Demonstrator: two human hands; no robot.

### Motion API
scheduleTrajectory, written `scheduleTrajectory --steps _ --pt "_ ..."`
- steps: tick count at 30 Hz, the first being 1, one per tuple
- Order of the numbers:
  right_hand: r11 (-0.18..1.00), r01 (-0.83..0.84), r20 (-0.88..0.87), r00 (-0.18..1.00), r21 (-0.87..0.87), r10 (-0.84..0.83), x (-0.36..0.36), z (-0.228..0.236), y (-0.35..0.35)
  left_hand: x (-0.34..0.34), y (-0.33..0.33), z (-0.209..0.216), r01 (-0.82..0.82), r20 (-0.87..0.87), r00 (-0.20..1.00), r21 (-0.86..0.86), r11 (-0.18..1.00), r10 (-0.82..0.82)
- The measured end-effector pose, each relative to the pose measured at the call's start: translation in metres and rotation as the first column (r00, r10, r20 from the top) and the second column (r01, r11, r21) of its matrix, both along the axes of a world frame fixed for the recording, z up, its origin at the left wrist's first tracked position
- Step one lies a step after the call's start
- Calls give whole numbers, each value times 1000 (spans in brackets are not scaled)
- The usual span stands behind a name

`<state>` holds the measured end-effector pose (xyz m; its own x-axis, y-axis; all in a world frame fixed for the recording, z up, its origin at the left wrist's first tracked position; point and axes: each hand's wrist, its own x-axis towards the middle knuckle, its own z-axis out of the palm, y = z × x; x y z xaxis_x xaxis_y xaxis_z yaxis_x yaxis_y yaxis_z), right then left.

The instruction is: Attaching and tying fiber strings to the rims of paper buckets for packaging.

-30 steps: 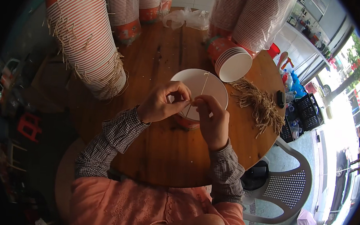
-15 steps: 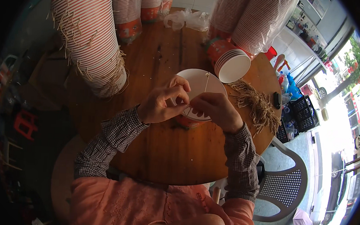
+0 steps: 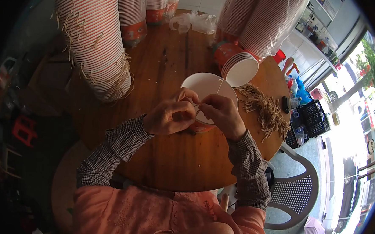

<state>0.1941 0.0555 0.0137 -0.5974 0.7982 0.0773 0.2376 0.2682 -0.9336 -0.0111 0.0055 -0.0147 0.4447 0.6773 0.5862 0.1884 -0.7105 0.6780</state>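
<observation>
A paper bucket [image 3: 200, 81], white inside and orange outside, stands on the round wooden table in front of me. A thin pale string [image 3: 219, 88] crosses its mouth, knotted at the far rim. Over the near rim, my left hand [image 3: 167, 116] pinches the string between thumb and fingers. Close against it, the fingertips of my right hand [image 3: 225, 114] are closed on the same string. The exact loop between the fingertips is too small to make out. A bundle of loose tan strings [image 3: 266, 108] lies to the right.
A tall stack of strung buckets [image 3: 94, 40] leans at the left. Beyond the bucket, a short nested stack [image 3: 243, 71] lies tilted near plastic-wrapped stacks [image 3: 264, 28]. A crumpled clear bag [image 3: 194, 22] is at the back. A grey chair [image 3: 294, 190] stands at the right.
Both hands have shifted slightly lower while still pinching the string. My right wrist has turned and its fingers are drawn up. The string across the bucket has swung a little to the right.
</observation>
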Motion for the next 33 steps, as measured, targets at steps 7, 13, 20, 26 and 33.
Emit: scheduleTrajectory --steps 7,13,20,26,33 --pt "995 -3 -71 997 -98 -4 5 12 -4 6 -2 -2 -35 13 999 -54 998 36" --pt "984 -148 15 989 -97 150 8 10 0 7 3 -4 -73 31 997 -60 996 75" --pt "998 -62 -72 996 -11 61 7 4 3 7 6 -5 -69 33 997 37 997 68" --pt "985 -109 51 992 -137 117 8 6 14 7 5 -5 -97 59 994 40 994 95" --pt "971 -203 220 949 -127 227 3 6 21 8 8 0 -91 22 996 92 992 89"
